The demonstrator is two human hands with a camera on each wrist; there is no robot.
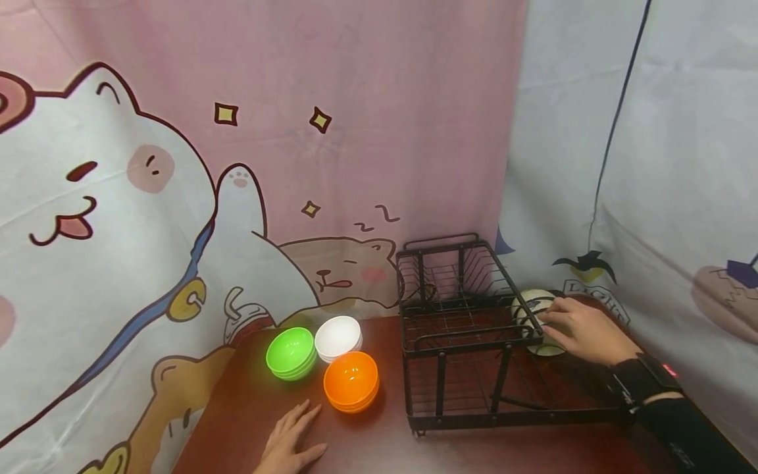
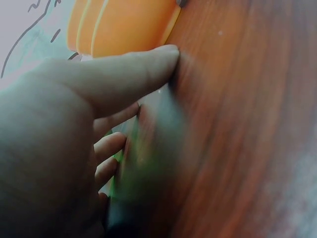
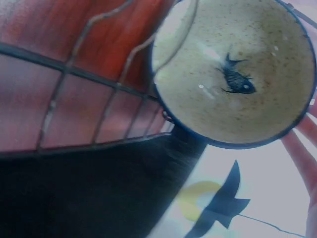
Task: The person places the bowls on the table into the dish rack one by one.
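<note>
My right hand (image 1: 583, 329) holds a cream bowl (image 1: 552, 347) at the right side of the black wire rack (image 1: 441, 385). In the right wrist view the bowl's speckled inside (image 3: 198, 106) shows a dark blue fish and a blue rim, with fingers (image 3: 302, 153) at its edge. On the table (image 1: 385, 454) my left hand (image 1: 290, 441) rests with fingers spread, just in front of the stacked orange bowls (image 1: 351, 382). The left wrist view shows its thumb (image 2: 133, 72) extended close to those bowls.
Behind the orange stack stand green bowls (image 1: 290, 355) and white bowls (image 1: 339, 337), also stacked. The two-tier rack takes up the table's right half. A printed cloth (image 1: 367, 131) hangs behind the table, and a pale cloth (image 1: 681, 164) hangs along the right side.
</note>
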